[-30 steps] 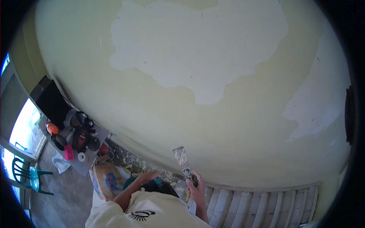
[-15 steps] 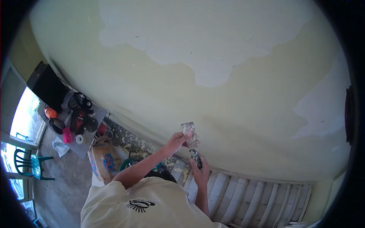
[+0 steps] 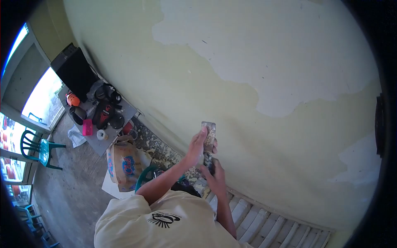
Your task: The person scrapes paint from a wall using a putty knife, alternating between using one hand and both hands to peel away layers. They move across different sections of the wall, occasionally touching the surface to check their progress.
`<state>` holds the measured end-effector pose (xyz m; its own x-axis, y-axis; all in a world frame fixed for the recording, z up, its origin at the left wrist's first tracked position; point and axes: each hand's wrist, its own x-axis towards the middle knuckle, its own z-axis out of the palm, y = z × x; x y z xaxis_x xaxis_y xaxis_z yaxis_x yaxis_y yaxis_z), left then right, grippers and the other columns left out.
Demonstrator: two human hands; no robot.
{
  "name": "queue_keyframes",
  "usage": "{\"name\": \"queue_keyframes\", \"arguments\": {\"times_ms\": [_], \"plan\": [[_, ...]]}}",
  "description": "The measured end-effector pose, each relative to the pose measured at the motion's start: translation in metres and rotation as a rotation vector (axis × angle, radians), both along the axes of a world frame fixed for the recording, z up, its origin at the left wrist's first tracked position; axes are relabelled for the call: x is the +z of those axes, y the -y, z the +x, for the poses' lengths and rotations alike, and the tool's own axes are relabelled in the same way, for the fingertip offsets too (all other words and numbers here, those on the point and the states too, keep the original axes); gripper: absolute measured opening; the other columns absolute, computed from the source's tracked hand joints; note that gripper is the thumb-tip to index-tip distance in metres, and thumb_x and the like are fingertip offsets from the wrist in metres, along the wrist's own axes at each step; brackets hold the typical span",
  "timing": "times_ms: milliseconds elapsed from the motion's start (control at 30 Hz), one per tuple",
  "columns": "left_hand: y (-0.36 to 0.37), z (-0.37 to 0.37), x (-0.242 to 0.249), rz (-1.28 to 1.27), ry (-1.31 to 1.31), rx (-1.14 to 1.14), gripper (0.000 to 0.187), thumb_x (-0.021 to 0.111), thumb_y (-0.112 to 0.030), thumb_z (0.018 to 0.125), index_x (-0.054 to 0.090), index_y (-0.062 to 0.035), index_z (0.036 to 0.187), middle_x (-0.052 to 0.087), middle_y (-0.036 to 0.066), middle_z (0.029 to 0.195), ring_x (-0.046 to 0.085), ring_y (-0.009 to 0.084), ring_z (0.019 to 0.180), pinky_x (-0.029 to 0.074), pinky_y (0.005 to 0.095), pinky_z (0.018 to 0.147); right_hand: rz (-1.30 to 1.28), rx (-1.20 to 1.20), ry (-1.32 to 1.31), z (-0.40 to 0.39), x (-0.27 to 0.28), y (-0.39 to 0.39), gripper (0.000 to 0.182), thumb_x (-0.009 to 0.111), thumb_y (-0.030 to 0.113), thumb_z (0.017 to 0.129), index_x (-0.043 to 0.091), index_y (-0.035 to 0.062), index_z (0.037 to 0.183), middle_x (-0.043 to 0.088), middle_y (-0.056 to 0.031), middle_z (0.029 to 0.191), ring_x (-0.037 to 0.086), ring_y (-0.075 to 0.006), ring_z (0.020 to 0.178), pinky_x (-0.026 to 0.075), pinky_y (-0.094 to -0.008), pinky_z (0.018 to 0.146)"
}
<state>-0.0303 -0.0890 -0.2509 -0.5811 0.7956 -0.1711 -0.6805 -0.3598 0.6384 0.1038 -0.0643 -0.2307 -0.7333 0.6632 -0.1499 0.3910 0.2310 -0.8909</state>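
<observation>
A putty-caked scraper (image 3: 210, 135) is held upright before me, its flat blade pointing up toward the wall. My left hand (image 3: 197, 146) wraps round the blade part, with the thumb on its face and fingertips showing at the right edge. Below it, my right hand (image 3: 215, 175) grips the dark, speckled handle (image 3: 209, 162). Behind both hands stands the pale green wall (image 3: 173, 91) with large whitish patches (image 3: 273, 62).
At the left, a grey table (image 3: 97, 144) carries a black speaker box (image 3: 76, 70), an orange object (image 3: 72, 99) and a pink box (image 3: 87, 127). Nearby are a cardboard box (image 3: 124, 163) and a green chair (image 3: 41, 149). A slatted wooden piece (image 3: 269, 225) lies lower right.
The view has turned, so the table, box and wall patches appear farther right. My left hand has moved up the blade, and its thumb now lies along it. The scraper stands more upright.
</observation>
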Motion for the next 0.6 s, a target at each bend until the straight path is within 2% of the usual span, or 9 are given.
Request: {"name": "queue_keyframes", "arguments": {"times_ms": [67, 100, 133, 167, 200, 267, 367, 467, 600], "plan": [[0.013, -0.03, 0.012, -0.04, -0.09, 0.017, 0.045, 0.034, -0.049, 0.092, 0.049, -0.0057, 0.088, 0.054, 0.004, 0.064, 0.053, 0.0102, 0.05, 0.045, 0.0225, 0.048, -0.161, 0.139, -0.111, -0.039, -0.021, -0.002, 0.029, 0.06, 0.015, 0.082, 0.052, -0.0033, 0.102, 0.057, -0.004, 0.078, 0.055, -0.0082, 0.064, 0.045, -0.022, 0.052], [0.017, -0.045, 0.019, -0.082, -0.183, 0.03, 0.044, 0.035, -0.048, 0.092, 0.048, -0.0059, 0.089, 0.052, 0.003, 0.061, 0.05, 0.0086, 0.047, 0.042, 0.0211, 0.044, -0.157, 0.147, -0.109, -0.059, -0.03, -0.001, 0.029, 0.06, 0.015, 0.082, 0.052, -0.0033, 0.102, 0.057, -0.004, 0.078, 0.055, -0.0082, 0.064, 0.045, -0.022, 0.052], [0.019, -0.06, 0.025, -0.096, -0.245, 0.058, 0.044, 0.036, -0.047, 0.092, 0.047, -0.005, 0.09, 0.05, 0.002, 0.059, 0.045, 0.0066, 0.042, 0.036, 0.0193, 0.039, -0.13, 0.216, -0.209, -0.081, -0.038, 0.0, 0.028, 0.06, 0.015, 0.082, 0.052, -0.0037, 0.101, 0.059, -0.0062, 0.078, 0.056, -0.01, 0.065, 0.045, -0.0234, 0.056], [0.021, -0.077, 0.027, -0.08, -0.309, 0.05, 0.044, 0.036, -0.047, 0.092, 0.048, -0.0043, 0.09, 0.049, 0.001, 0.058, 0.044, 0.0064, 0.042, 0.035, 0.0195, 0.038, -0.104, 0.285, -0.308, -0.101, -0.04, 0.0, 0.028, 0.06, 0.015, 0.082, 0.052, -0.0041, 0.1, 0.06, -0.0084, 0.079, 0.057, -0.0119, 0.066, 0.046, -0.0247, 0.06], [0.022, -0.092, 0.03, -0.066, -0.372, 0.042, 0.045, 0.036, -0.047, 0.092, 0.048, -0.0037, 0.09, 0.049, 0.001, 0.058, 0.043, 0.0062, 0.041, 0.034, 0.0198, 0.038, -0.104, 0.29, -0.304, -0.117, -0.035, 0.0, 0.028, 0.06, 0.015, 0.082, 0.052, -0.0041, 0.1, 0.06, -0.0084, 0.079, 0.057, -0.0119, 0.066, 0.046, -0.0247, 0.06], [0.022, -0.12, 0.037, -0.078, -0.438, 0.027, 0.045, 0.037, -0.046, 0.092, 0.048, -0.0032, 0.09, 0.049, 0.001, 0.057, 0.042, 0.006, 0.041, 0.033, 0.02, 0.038, -0.368, 0.348, -0.081, -0.148, -0.022, -0.002, 0.022, 0.056, 0.012, 0.082, 0.053, -0.0046, 0.096, 0.059, -0.0098, 0.083, 0.057, -0.0132, 0.07, 0.048, -0.0264, 0.061], [0.021, -0.142, 0.047, -0.108, -0.539, -0.003, 0.046, 0.037, -0.046, 0.092, 0.049, -0.0024, 0.089, 0.048, 0.001, 0.057, 0.04, 0.0057, 0.04, 0.032, 0.0206, 0.038, -0.505, 0.37, -0.09, -0.175, -0.015, -0.006, 0.02, 0.053, 0.011, 0.082, 0.054, -0.004, 0.094, 0.058, -0.0104, 0.086, 0.057, -0.0154, 0.075, 0.051, -0.0285, 0.061], [0.017, -0.151, 0.052, -0.158, -0.586, 0.0, 0.048, 0.036, -0.047, 0.092, 0.05, -0.0018, 0.088, 0.047, 0.001, 0.056, 0.038, 0.0059, 0.04, 0.032, 0.0212, 0.038, -0.583, 0.324, -0.153, -0.189, -0.02, -0.008, 0.02, 0.05, 0.011, 0.082, 0.055, -0.0028, 0.095, 0.056, -0.0098, 0.088, 0.057, -0.0164, 0.079, 0.053, -0.03, 0.061], [0.013, -0.152, 0.058, -0.182, -0.569, 0.047, 0.05, 0.036, -0.049, 0.092, 0.05, -0.0011, 0.087, 0.047, 0.001, 0.055, 0.037, 0.0059, 0.039, 0.031, 0.0215, 0.037, -0.561, 0.35, -0.11, -0.193, -0.007, -0.014, 0.02, 0.05, 0.011, 0.081, 0.055, -0.0022, 0.095, 0.056, -0.0092, 0.088, 0.058, -0.0166, 0.077, 0.053, -0.0296, 0.061]]}}
